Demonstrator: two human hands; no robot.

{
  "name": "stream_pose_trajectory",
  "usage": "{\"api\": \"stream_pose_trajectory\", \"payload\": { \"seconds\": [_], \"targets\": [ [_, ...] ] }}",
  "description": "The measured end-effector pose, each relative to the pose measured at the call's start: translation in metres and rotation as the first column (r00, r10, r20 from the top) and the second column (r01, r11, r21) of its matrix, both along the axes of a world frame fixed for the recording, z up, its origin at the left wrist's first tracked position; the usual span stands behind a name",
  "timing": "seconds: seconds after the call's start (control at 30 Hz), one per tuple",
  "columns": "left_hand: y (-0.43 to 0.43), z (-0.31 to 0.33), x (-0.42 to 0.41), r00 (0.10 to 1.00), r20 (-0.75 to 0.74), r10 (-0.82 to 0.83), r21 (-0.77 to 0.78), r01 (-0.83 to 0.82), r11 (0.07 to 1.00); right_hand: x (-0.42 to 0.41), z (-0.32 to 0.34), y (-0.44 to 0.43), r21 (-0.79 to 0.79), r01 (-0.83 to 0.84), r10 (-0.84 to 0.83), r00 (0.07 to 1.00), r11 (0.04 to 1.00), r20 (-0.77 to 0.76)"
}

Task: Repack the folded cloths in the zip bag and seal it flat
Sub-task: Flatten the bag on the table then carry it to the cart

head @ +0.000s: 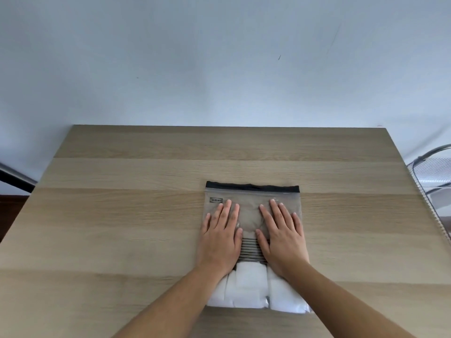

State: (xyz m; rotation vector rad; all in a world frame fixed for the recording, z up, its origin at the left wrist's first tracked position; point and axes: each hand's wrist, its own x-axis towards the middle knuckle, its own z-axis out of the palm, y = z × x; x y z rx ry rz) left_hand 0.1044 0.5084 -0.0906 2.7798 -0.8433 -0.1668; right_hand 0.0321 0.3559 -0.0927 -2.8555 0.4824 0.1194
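Zip bag (pixel 251 212) lies mid-counter (pixel 122 215), folded cloths (pixel 249 286) inside. Your left hand (pixel 219 236) and right hand (pixel 283 236) press flat, fingers straight, gripping nothing. Sweep air toward the black zip strip (pixel 252 186), seemingly unsealed, then pinch it closed from one corner.

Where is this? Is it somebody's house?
Probably a plain room at home or an office; I cannot tell which. A wooden table stands before a bare pale wall, with what looks like a chair beside it.

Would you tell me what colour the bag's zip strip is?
The zip strip is black; head view.
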Motion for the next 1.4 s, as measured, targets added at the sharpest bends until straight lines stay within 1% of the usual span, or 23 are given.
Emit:
{"api": "stream_pose_trajectory", "payload": {
  "seconds": [0.17, 0.3, 0.43, 0.6, 0.67, 0.7, 0.73, 0.8, 0.87, 0.9, 0.93, 1.0, 1.1, 1.17, 1.3, 1.4],
  "targets": [
    [0.001, -0.001, 0.002, 1.000, 0.003, 0.006, 0.016, -0.006, 1.000, 0.000, -0.001, 0.000, -0.016, -0.013, 0.013, 1.000, 1.000, -0.010],
    [0.012, -0.004, 0.011, 0.999, 0.009, 0.036, 0.060, -0.036, 0.998, -0.005, 0.000, -0.014, -0.050, -0.040, 0.038, 0.999, 0.998, -0.039],
    [0.036, -0.004, 0.023, 0.996, 0.006, 0.089, 0.107, -0.089, 0.990, -0.022, -0.001, -0.039, -0.073, 0.022, -0.026, 0.998, 0.997, -0.061],
    [0.071, 0.002, 0.032, 0.992, -0.021, 0.126, 0.162, -0.121, 0.979, -0.042, 0.008, -0.060, -0.054, 0.139, -0.143, 0.986, 0.989, -0.085],
    [0.077, 0.010, 0.035, 0.988, -0.065, 0.141, 0.187, -0.127, 0.974, -0.043, 0.016, -0.061, -0.008, 0.223, -0.223, 0.970, 0.975, -0.100],
    [0.076, 0.015, 0.035, 0.981, -0.098, 0.167, 0.193, -0.146, 0.970, -0.040, 0.021, -0.060, 0.045, 0.290, -0.283, 0.953, 0.956, -0.110],
    [0.072, 0.022, 0.034, 0.969, -0.133, 0.206, 0.174, -0.182, 0.968, -0.034, 0.029, -0.056, 0.114, 0.355, -0.341, 0.932, 0.928, -0.124],
    [0.055, 0.037, 0.024, 0.950, -0.179, 0.256, 0.050, -0.251, 0.967, -0.019, 0.044, -0.041, 0.248, 0.410, -0.384, 0.911, 0.878, -0.149],
    [0.031, 0.050, 0.005, 0.962, -0.183, 0.201, -0.097, -0.221, 0.970, -0.005, 0.056, -0.016, 0.316, 0.333, -0.313, 0.943, 0.888, -0.114],
    [0.020, 0.054, -0.007, 0.972, -0.185, 0.142, -0.131, -0.168, 0.977, -0.001, 0.060, -0.001, 0.312, 0.257, -0.243, 0.966, 0.915, -0.083],
    [0.011, 0.054, -0.020, 0.979, -0.190, 0.077, -0.131, -0.103, 0.986, 0.000, 0.059, 0.014, 0.295, 0.176, -0.167, 0.984, 0.939, -0.058],
    [0.004, 0.047, -0.037, 0.977, -0.210, -0.028, -0.069, 0.013, 0.998, -0.003, 0.050, 0.036, 0.258, 0.055, -0.043, 0.998, 0.965, -0.051],
    [0.021, 0.027, -0.041, 0.973, -0.204, -0.107, 0.041, 0.118, 0.992, -0.017, 0.029, 0.038, 0.177, -0.021, 0.041, 0.993, 0.984, -0.112],
    [0.035, 0.017, -0.036, 0.969, -0.170, -0.179, 0.083, 0.195, 0.977, -0.022, 0.018, 0.030, 0.128, -0.074, 0.087, 0.991, 0.989, -0.105],
    [0.047, 0.010, -0.028, 0.962, -0.139, -0.233, 0.063, 0.244, 0.968, -0.021, 0.013, 0.010, 0.055, -0.200, 0.206, 0.970, 0.978, -0.128],
    [0.068, 0.009, -0.018, 0.961, -0.097, -0.257, 0.074, 0.265, 0.961, -0.031, 0.012, -0.011, 0.011, -0.234, 0.233, 0.962, 0.972, -0.142]
  ]
}}
